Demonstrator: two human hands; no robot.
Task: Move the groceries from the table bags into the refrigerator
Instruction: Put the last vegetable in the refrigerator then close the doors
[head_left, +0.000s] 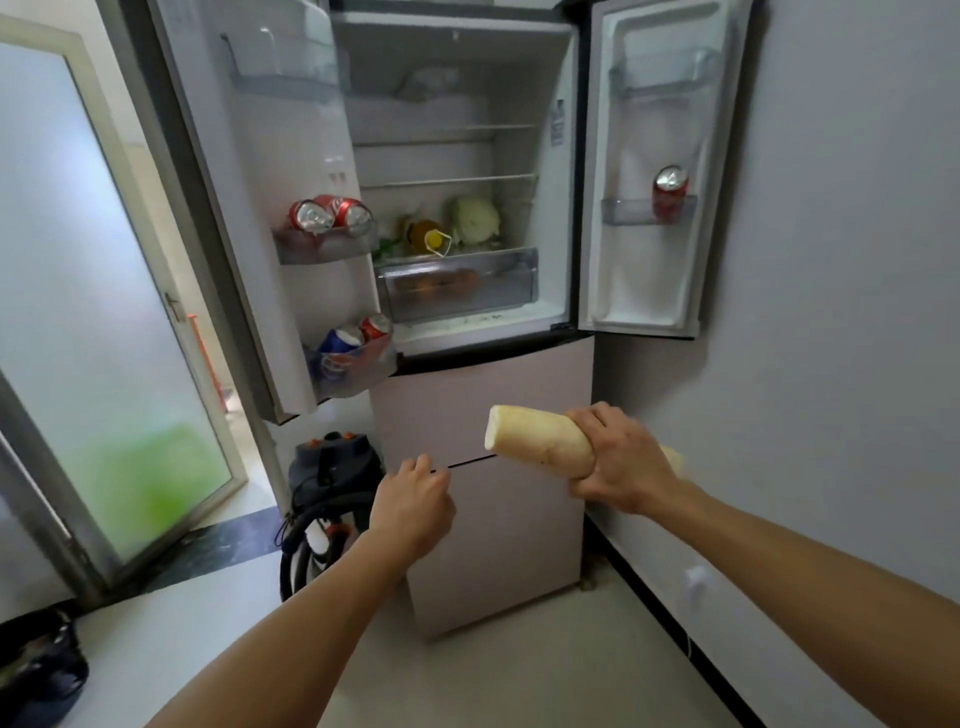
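Note:
My right hand grips a pale, thick white radish and holds it level in front of the refrigerator's lower drawers. My left hand is beside it with fingers curled and holds nothing. The refrigerator stands with both upper doors open. On its lowest shelf lie a cabbage and a yellow-capped bottle. Below them is a clear drawer.
Soda cans sit in the left door bins and one in the right door bin. A grey vacuum cleaner with hose stands on the floor at the left. A glass door is further left, a wall at the right.

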